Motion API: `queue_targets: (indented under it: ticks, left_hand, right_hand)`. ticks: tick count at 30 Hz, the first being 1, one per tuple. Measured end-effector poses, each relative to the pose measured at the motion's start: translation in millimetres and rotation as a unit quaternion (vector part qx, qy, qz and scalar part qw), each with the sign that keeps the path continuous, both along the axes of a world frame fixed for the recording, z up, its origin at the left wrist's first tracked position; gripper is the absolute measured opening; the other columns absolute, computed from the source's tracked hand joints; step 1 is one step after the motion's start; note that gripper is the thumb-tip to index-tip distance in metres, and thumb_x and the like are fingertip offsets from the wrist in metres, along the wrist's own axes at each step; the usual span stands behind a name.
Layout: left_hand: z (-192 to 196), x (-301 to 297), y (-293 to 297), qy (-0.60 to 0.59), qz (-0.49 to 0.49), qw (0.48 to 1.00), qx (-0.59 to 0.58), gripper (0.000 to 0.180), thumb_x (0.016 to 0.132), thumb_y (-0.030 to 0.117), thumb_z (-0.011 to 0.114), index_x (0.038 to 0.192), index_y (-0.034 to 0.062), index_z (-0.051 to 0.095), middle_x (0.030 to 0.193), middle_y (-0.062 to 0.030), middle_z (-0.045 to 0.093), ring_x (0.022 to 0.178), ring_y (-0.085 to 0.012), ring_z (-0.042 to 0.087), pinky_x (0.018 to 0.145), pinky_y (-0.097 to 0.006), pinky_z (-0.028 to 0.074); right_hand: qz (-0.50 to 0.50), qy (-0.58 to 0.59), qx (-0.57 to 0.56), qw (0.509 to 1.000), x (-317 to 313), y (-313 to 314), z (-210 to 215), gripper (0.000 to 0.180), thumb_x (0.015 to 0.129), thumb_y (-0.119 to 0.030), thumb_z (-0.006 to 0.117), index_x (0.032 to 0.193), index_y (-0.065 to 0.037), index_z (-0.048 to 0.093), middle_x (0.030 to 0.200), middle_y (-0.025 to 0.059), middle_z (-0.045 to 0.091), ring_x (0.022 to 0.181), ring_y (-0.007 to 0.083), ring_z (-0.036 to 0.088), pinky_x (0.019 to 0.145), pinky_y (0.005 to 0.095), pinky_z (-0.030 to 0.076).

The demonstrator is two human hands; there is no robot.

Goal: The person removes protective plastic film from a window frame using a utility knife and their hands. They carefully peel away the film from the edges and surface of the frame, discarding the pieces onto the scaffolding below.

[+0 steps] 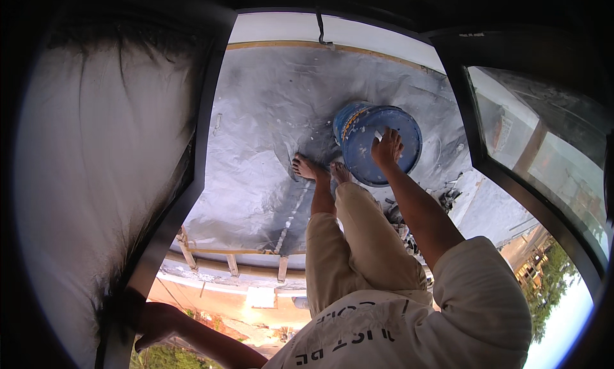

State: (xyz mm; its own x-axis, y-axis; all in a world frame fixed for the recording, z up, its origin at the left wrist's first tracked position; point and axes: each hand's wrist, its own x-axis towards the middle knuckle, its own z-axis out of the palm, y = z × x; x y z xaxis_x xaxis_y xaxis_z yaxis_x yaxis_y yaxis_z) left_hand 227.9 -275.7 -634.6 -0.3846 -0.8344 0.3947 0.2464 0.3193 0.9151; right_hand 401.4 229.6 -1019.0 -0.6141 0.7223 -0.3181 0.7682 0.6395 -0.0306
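Note:
My right hand [387,149] is above the lid of a blue bucket [384,167], fingers curled. A small whitish piece [378,136] shows at its fingertips; its kind cannot be made out. The bucket is spotted with pale splashes, with its side showing at the left. At the lower left my left hand [153,320] is closed around the edge of a dark frame [199,122], its fingertips lost in shadow. My bare feet [309,167] are beside the bucket on a grey, creased sheet [256,138].
A pale sheet with black smears [109,145] fills the left side. At the right is a dark-framed glass pane [550,138]. Dark debris [398,223] lies by my right leg. Wooden supports [283,269] line the near edge, with ground and greenery well below.

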Motion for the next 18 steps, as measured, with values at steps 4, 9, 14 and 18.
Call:
queue_targets:
  ticks: [4, 9, 14, 18]
  left_hand:
    - [-57.6, 38.1, 36.9, -0.224, 0.064, 0.972, 0.036, 0.072, 0.096, 0.065, 0.028, 0.139, 0.0098, 0.038, 0.143, -0.0110, 0.043, 0.135, -0.0261, 0.038, 0.115, -0.047, 0.019]
    - [-144.5, 73.8, 180.7, -0.601, -0.344, 0.712, 0.115, 0.062, 0.102, 0.052, 0.024, 0.137, 0.0047, 0.043, 0.141, -0.0120, 0.044, 0.135, -0.0234, 0.036, 0.113, -0.044, 0.022]
    - [-254.2, -68.4, 325.5, -0.521, -0.556, 0.647, 0.012, 0.044, 0.106, 0.027, 0.029, 0.125, -0.0032, 0.054, 0.125, -0.0174, 0.057, 0.121, -0.0270, 0.051, 0.104, -0.035, 0.036]
    - [-356.1, -177.4, 388.4, -0.324, -0.617, 0.666, -0.267, 0.039, 0.103, 0.023, 0.035, 0.119, -0.0063, 0.054, 0.110, -0.0211, 0.062, 0.104, -0.0311, 0.060, 0.089, -0.036, 0.047]
  right_hand:
    - [-0.064, 0.216, -0.148, 0.963, -78.5, 5.8, 14.7, 0.033, 0.086, -0.020, 0.063, 0.116, -0.007, 0.060, 0.112, 0.0142, 0.062, 0.112, 0.0314, 0.055, 0.095, 0.0454, 0.042]
    - [0.033, 0.399, -0.192, 0.896, -215.2, 26.4, 30.0, 0.024, 0.084, -0.016, 0.067, 0.105, -0.005, 0.067, 0.108, 0.0143, 0.066, 0.105, 0.0302, 0.061, 0.092, 0.0402, 0.047]
    - [0.137, 0.254, -0.216, 0.933, -293.4, 51.4, 14.7, 0.022, 0.082, -0.029, 0.068, 0.097, -0.014, 0.073, 0.103, 0.0090, 0.068, 0.101, 0.0294, 0.061, 0.089, 0.0470, 0.045]
    - [0.152, 0.154, -0.312, 0.925, -313.2, 54.4, 14.0, 0.024, 0.083, -0.030, 0.066, 0.091, -0.009, 0.073, 0.094, 0.0105, 0.072, 0.090, 0.0266, 0.069, 0.083, 0.0407, 0.052]
